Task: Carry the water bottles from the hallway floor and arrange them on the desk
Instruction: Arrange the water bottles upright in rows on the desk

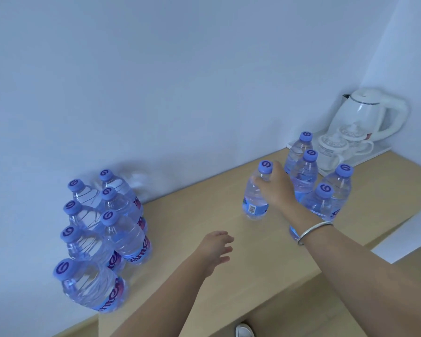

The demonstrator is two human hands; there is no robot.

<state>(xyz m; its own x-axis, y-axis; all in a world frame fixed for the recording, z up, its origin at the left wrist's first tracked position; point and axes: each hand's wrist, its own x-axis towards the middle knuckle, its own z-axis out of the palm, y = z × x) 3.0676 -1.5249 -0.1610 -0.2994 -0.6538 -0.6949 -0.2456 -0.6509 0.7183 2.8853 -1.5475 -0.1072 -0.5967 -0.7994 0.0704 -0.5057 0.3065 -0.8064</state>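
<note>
A wooden desk (204, 215) runs along a pale wall. My right hand (276, 188) grips a small clear water bottle (254, 198) with a blue cap around its shoulder; the bottle stands upright on the desk. Just right of it stands a cluster of several small bottles (326, 190). At the desk's left end, against the wall, is a group of several larger blue-capped bottles (102, 229) in two rows. My left hand (216, 246) hovers over the middle of the desk, fingers spread and holding nothing.
A white electric kettle (372, 115) and two lidded cups (333, 147) sit on a white tray (379, 152) in the far right corner. The desk's front edge drops off at the lower right. A white shoe (244, 330) shows at the bottom.
</note>
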